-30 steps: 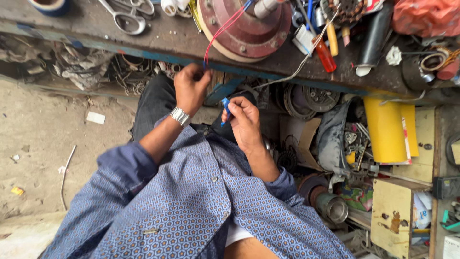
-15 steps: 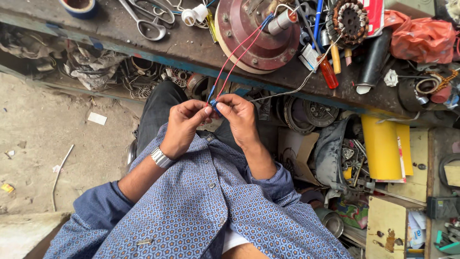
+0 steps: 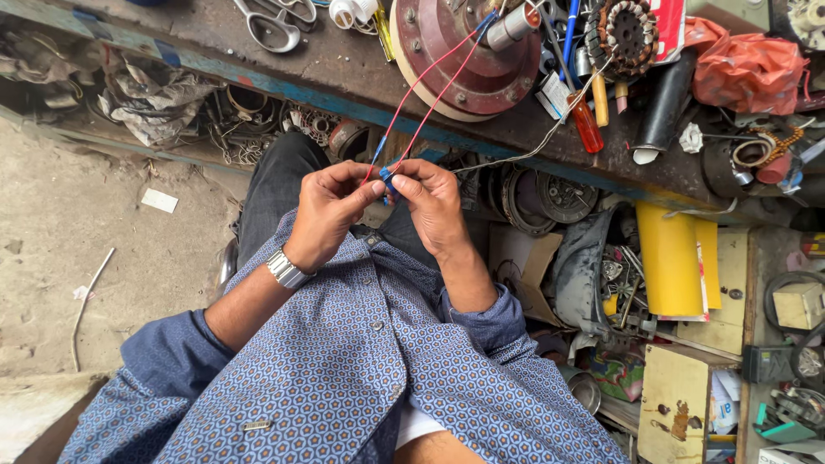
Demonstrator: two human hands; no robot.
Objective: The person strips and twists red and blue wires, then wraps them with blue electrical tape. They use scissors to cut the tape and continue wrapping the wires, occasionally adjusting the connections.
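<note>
My left hand and my right hand meet in front of my chest, fingertips pinched together on the blue-sleeved ends of two red wires. The wires run up to a round dark-red motor housing lying on the bench. A metal watch sits on my left wrist. The wire tips themselves are hidden between my fingers.
The worn bench holds scissors, a red-handled screwdriver, a copper-wound stator, a black tube and an orange bag. Below right lie yellow sheets, coils and boxes. A sandy floor is at left.
My left hand came down from the bench edge to join my right hand. Both now pinch the wire ends, and the red wires are drawn taut from the motor.
</note>
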